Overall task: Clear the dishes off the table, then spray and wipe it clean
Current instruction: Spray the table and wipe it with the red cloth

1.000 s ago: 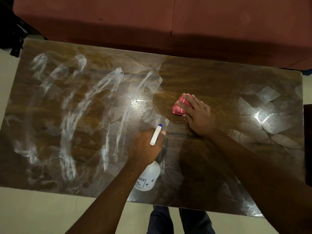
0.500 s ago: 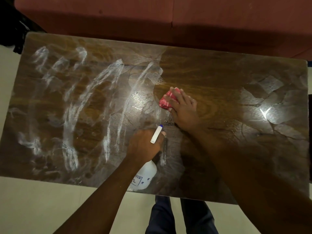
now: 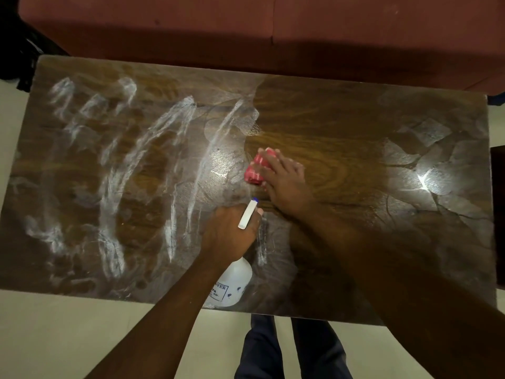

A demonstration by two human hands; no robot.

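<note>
The dark wooden table (image 3: 355, 127) fills the view, with white streaks (image 3: 175, 138) of spray across its left half and no dishes on it. My right hand (image 3: 287, 184) presses a folded red cloth (image 3: 257, 168) flat against the table's middle; my fingers cover most of the cloth. My left hand (image 3: 232, 233) grips the neck of a white spray bottle (image 3: 232, 285) near the front edge. The bottle's white nozzle with a blue tip (image 3: 248, 214) sticks out over my knuckles, toward the cloth.
A dark red sofa (image 3: 273, 23) runs along the table's far side. Pale floor (image 3: 68, 337) lies to the left and in front. My legs (image 3: 287, 351) stand at the table's front edge. Something dark (image 3: 16, 50) sits at the far left corner.
My right hand has slid the red cloth leftward across the table's middle, toward the white streaks. My left hand has kept its hold on the spray bottle, nearly in place.
</note>
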